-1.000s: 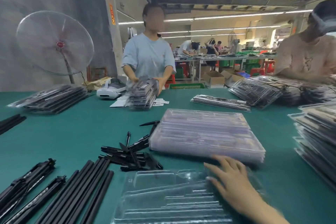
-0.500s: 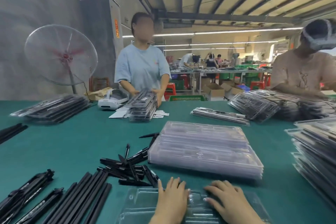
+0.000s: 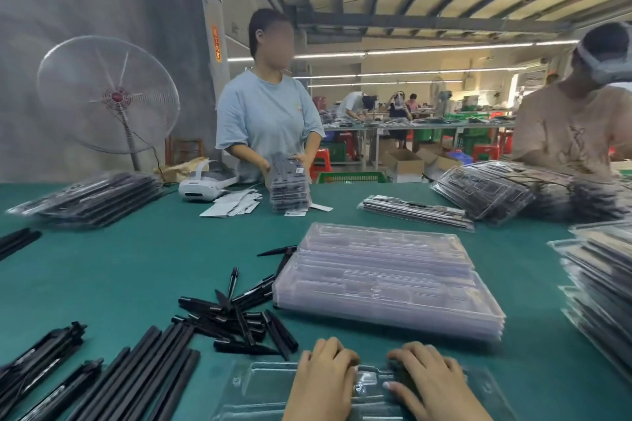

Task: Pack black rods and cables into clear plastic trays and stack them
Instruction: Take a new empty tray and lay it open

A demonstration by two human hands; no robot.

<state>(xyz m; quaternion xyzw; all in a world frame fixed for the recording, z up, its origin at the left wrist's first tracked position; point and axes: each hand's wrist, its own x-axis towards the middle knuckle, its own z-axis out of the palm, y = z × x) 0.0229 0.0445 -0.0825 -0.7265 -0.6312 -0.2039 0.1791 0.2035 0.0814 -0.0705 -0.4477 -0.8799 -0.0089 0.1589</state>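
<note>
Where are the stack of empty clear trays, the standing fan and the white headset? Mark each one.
stack of empty clear trays [image 3: 383,280]: head view, top tray's middle.
standing fan [image 3: 117,96]: head view, red hub.
white headset [image 3: 201,186]: head view, front shell.

Bright, even light from ceiling tube lamps [image 3: 427,51]; edges bow (wide-angle), motion blur softens the sides.

Both hands [image 3: 376,383] side by side, palms down
</note>
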